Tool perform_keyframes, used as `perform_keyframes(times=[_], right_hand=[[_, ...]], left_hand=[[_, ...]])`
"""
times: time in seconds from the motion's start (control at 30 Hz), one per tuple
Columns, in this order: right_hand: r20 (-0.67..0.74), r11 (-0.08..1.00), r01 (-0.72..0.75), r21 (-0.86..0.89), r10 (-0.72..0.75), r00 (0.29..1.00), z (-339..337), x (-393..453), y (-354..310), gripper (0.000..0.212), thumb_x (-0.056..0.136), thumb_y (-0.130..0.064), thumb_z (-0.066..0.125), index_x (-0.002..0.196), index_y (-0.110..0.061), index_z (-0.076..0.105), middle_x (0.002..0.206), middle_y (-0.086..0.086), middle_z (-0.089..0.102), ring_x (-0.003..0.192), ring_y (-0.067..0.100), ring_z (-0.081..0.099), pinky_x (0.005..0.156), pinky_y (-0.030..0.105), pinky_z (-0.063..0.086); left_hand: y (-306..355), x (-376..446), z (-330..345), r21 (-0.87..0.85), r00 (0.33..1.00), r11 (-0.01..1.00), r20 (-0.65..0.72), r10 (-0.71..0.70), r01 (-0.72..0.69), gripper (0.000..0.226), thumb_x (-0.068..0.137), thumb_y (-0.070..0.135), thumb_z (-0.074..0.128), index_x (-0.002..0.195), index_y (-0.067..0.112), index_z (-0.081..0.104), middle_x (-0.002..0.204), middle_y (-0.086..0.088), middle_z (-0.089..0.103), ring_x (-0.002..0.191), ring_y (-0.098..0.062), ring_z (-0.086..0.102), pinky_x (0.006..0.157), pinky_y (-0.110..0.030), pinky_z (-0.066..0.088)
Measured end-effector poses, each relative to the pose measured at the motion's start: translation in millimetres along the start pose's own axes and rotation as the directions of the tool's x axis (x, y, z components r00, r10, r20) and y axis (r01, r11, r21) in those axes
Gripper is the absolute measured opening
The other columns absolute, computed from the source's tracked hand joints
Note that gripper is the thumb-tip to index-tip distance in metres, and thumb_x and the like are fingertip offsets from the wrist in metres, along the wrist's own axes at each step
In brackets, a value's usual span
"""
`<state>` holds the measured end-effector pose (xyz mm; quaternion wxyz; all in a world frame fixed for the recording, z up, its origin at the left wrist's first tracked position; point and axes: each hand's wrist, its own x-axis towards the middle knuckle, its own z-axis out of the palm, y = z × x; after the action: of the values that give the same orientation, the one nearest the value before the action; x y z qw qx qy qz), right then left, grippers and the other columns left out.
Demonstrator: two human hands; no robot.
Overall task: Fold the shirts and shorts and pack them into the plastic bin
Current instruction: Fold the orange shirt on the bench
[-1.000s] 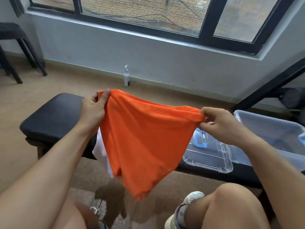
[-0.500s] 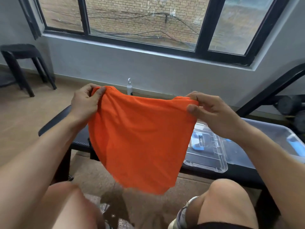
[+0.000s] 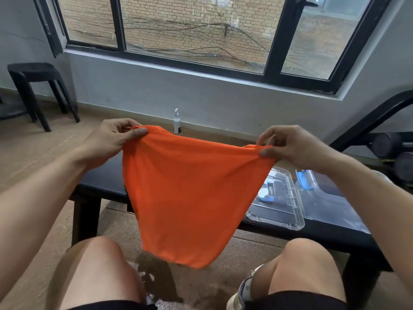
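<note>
orange garment [image 3: 190, 198] hangs in the air over the black worktop [image 3: 100, 182], left hand [image 3: 111, 139] and right hand [image 3: 290, 146] each pinching a top corner. it looks thin, light and limp; holding at the corners should keep it flat.

Black padded bench [image 3: 100, 182] runs across below both hands. On it, below the right hand [image 3: 292, 148]: clear lid [image 3: 279, 211] lying flat, clear plastic bin [image 3: 330, 202] touching its far-right side. Floor [image 3: 33, 157] under the bench; white bottle [image 3: 177, 121] stands on it beyond the hands, at the wall.
</note>
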<state>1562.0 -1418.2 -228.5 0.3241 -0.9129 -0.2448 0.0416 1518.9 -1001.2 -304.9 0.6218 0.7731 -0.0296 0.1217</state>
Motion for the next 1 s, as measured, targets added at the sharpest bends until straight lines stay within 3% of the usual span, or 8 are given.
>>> perform_keyframes(times=[0.13,0.3,0.47,0.53,0.63,0.77,0.9,1.0], right_hand=[[0.001,0.956,-0.060,-0.286,0.062,0.998,-8,14,22,0.028,0.090,-0.018,0.075,0.112,-0.035,0.073,0.082,-0.009,0.069,0.069,0.005,0.062,0.062,0.012,0.043],[-0.284,0.993,-0.062,-0.102,0.030,0.958,-14,26,25,0.035,0.093,-0.009,0.069,0.124,-0.025,0.072,0.097,0.005,0.072,0.077,0.014,0.062,0.075,0.020,0.049],[-0.145,0.923,-0.214,-0.319,0.176,0.974,-4,43,29,0.020,0.096,-0.018,0.067,0.112,-0.023,0.078,0.092,-0.004,0.073,0.081,0.012,0.064,0.079,0.023,0.045],[-0.185,0.944,-0.218,-0.246,0.175,0.967,-8,53,33,0.013,0.096,-0.022,0.067,0.103,-0.025,0.078,0.089,-0.002,0.074,0.078,0.019,0.068,0.078,0.032,0.056],[-0.194,0.964,-0.263,-0.036,0.251,0.948,-13,71,32,0.011,0.099,-0.028,0.063,0.100,-0.019,0.069,0.089,0.005,0.071,0.079,0.024,0.071,0.061,0.032,0.059],[-0.153,0.882,-0.315,0.351,0.386,0.910,-29,101,18,0.015,0.103,-0.024,0.056,0.107,-0.011,0.062,0.092,0.011,0.070,0.070,0.022,0.073,0.050,0.029,0.057],[-0.344,0.750,-0.059,0.658,0.370,0.863,-67,141,3,0.008,0.103,-0.017,0.056,0.101,-0.010,0.058,0.095,0.010,0.069,0.077,0.021,0.075,0.065,0.030,0.061],[-0.610,0.767,0.211,0.606,0.278,0.742,-99,160,-5,0.006,0.098,-0.024,0.063,0.096,-0.018,0.063,0.097,0.005,0.070,0.086,0.021,0.074,0.072,0.036,0.063]], left_hand=[[11,0,6,0.157,0.990,0.988,0.140,-0.014,-0.009,0.025,0.078,0.034,0.080,0.092,0.014,0.075,0.086,-0.013,0.075,0.077,-0.015,0.068,0.079,-0.033,0.055],[22,17,12,0.215,0.998,0.977,0.065,-0.001,-0.013,0.033,0.064,0.041,0.087,0.086,0.018,0.079,0.074,0.003,0.077,0.064,-0.003,0.068,0.062,-0.017,0.056],[11,35,20,0.426,0.995,0.900,-0.009,-0.103,0.097,0.016,0.076,0.029,0.086,0.087,0.019,0.081,0.065,0.004,0.072,0.056,-0.001,0.052,0.055,-0.019,0.043],[8,45,21,0.425,0.992,0.897,-0.043,-0.115,0.122,0.016,0.080,0.028,0.085,0.090,0.016,0.081,0.062,0.001,0.071,0.056,-0.003,0.052,0.057,-0.020,0.041],[15,66,26,0.434,0.986,0.885,-0.087,-0.145,0.169,0.020,0.088,0.023,0.078,0.094,0.005,0.077,0.049,0.002,0.060,0.036,-0.004,0.050,0.036,-0.015,0.034],[42,102,34,0.334,0.980,0.930,-0.174,-0.099,0.153,0.015,0.094,0.016,0.071,0.101,0.003,0.072,0.081,-0.016,0.073,0.054,-0.017,0.068,0.044,-0.023,0.056],[84,137,38,0.306,0.958,0.950,-0.250,0.141,-0.060,0.010,0.099,0.015,0.064,0.108,0.016,0.068,0.093,-0.011,0.074,0.079,-0.022,0.072,0.076,-0.039,0.063],[124,147,43,0.277,0.908,0.929,-0.272,0.319,-0.244,0.011,0.101,0.015,0.059,0.102,0.025,0.061,0.094,-0.001,0.070,0.080,-0.010,0.068,0.075,-0.028,0.060]])
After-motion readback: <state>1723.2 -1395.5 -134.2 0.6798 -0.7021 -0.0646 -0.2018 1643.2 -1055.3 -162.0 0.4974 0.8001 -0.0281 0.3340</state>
